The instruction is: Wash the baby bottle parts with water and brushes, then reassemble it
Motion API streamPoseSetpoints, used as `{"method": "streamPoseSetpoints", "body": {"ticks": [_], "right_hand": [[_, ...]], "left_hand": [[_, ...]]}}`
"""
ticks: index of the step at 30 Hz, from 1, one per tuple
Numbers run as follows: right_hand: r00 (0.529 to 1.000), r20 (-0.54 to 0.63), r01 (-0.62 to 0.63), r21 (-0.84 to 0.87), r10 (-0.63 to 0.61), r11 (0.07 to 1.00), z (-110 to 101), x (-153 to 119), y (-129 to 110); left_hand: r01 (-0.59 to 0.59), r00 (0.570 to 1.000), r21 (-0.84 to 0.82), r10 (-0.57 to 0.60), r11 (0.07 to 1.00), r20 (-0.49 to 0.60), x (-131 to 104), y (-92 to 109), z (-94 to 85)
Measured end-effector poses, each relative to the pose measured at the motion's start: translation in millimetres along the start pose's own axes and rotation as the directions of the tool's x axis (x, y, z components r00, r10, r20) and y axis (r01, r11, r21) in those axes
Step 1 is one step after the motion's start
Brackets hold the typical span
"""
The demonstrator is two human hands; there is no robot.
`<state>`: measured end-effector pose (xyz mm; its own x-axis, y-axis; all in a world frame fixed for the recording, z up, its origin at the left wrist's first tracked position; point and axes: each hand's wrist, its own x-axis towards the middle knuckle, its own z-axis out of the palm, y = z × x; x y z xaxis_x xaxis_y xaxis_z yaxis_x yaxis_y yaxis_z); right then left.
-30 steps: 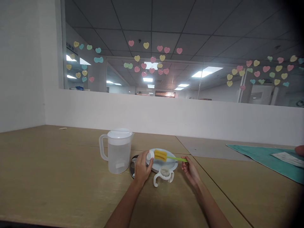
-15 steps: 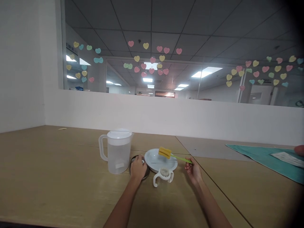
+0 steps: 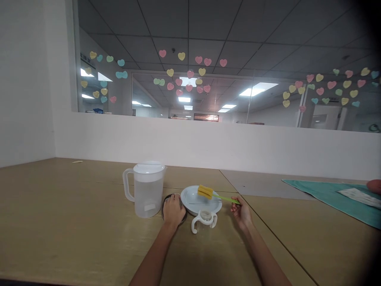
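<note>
My right hand is closed on the green handle of a sponge brush. The brush's yellow sponge head is over a white bowl. My left hand reaches down into a round dark metal dish, fingers curled. Whatever lies under those fingers is mostly hidden. In front of the bowl stands a small clear bottle with a white two-handled holder around its neck. Left of the dish is a clear plastic pitcher with a white lid, apparently containing water.
A teal cloth lies on the right side of the wooden table, with a white patterned cloth and a partly visible reddish-brown object on it. A small pale scrap is at the back left. A white wall rises behind.
My left hand has shifted slightly over the dish, covering the white thing glimpsed beneath its fingers. The sponge brush stays almost still in my right hand. The camera view has moved slightly.
</note>
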<state>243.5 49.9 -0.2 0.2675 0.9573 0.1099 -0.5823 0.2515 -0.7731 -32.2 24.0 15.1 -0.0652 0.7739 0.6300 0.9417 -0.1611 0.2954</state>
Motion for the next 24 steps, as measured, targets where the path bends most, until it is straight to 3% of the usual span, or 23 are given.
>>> {"method": "streamPoseSetpoints", "body": {"ticks": [2,5,9,11,13,18,24], "right_hand": [[1.0,0.004,0.008,-0.001,-0.008,1.0,0,0,0],[1.0,-0.006,0.005,0.001,-0.005,1.0,0,0,1],[1.0,-0.03,-0.001,0.004,0.001,1.0,0,0,1],[1.0,-0.023,0.004,-0.002,-0.004,1.0,0,-1,2],[1.0,-0.016,0.009,-0.005,-0.009,1.0,0,-1,2],[1.0,-0.006,0.011,0.003,-0.011,1.0,-1,0,3],[1.0,0.01,0.029,0.033,-0.03,0.999,-4,3,4]], "left_hand": [[-0.075,0.991,-0.069,0.066,0.995,-0.116,0,0,-3.5],[-0.284,0.942,-0.233,0.224,0.93,-0.251,-4,4,-8.2],[-0.548,0.836,-0.406,0.479,0.732,-0.267,-18,19,-8.5],[-0.576,0.814,-0.478,0.52,0.664,-0.258,-26,30,-4.6],[-0.557,0.819,-0.54,0.523,0.631,-0.235,-33,39,1.5],[-0.48,0.84,-0.587,0.535,0.652,-0.093,-43,51,15.6],[-0.543,0.804,-0.542,0.583,0.641,-0.116,-48,57,18.0]]}}
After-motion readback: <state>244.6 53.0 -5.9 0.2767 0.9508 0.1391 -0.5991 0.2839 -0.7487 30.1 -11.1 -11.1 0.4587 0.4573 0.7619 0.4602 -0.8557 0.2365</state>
